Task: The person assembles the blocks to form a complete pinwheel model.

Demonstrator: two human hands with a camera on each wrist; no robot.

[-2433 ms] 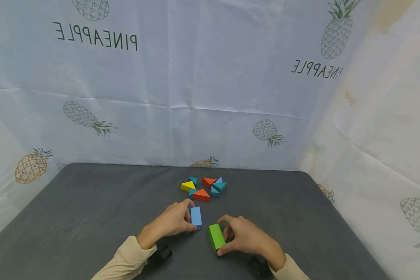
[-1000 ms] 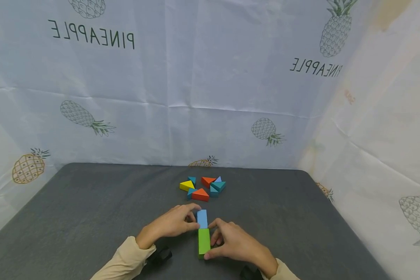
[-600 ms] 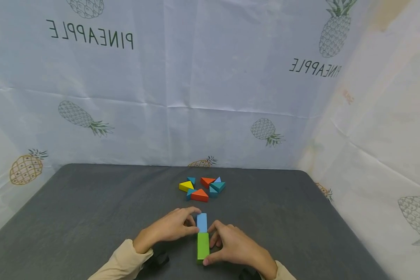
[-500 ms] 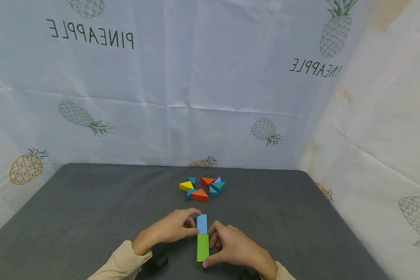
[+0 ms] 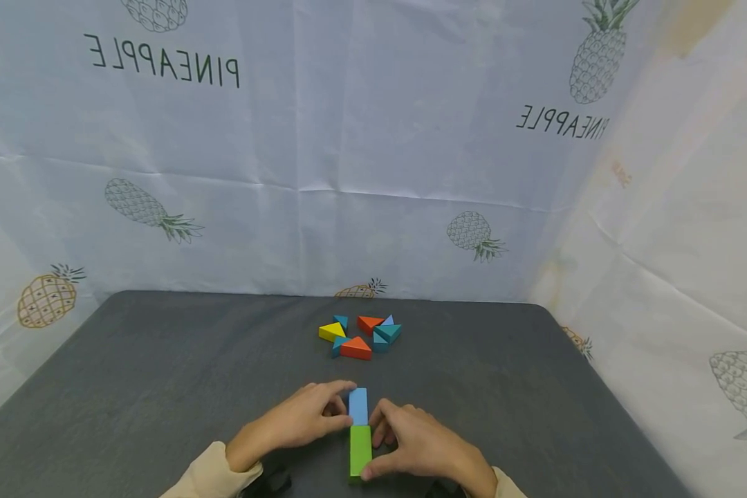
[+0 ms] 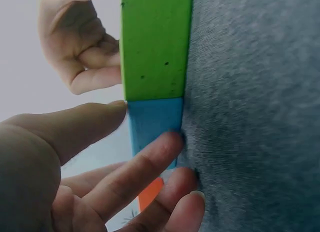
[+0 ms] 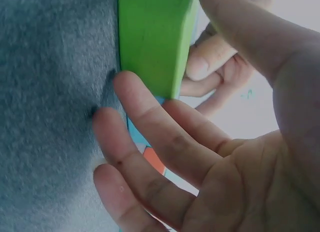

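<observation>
My left hand (image 5: pixel 295 416) pinches a light blue rectangular block (image 5: pixel 357 407) from the left, thumb at its near end and index finger at its far end. From the right, my right hand (image 5: pixel 425 443) grips a longer green rectangular block (image 5: pixel 360 451), thumb at the near end. Both blocks lie flat in one straight line, the blue block's near end against the green block's far end. In the left wrist view the blue block (image 6: pixel 155 117) meets the green block (image 6: pixel 155 47) at a straight seam. The right wrist view shows the green block (image 7: pixel 150 42) beside my curled fingers.
Beyond the hands, several triangular blocks form a loose ring: a yellow one (image 5: pixel 332 332), a front red one (image 5: pixel 356 348), a back red one (image 5: pixel 370 324) and a teal one (image 5: pixel 388 333). They stand on the dark grey table (image 5: pixel 193 366). A pineapple-print cloth (image 5: pixel 373 138) hangs behind.
The blue block has moved right and the green block left and straight, so their ends meet. Since then both hands have slid the joined pair towards me. The triangular blocks stay put.
</observation>
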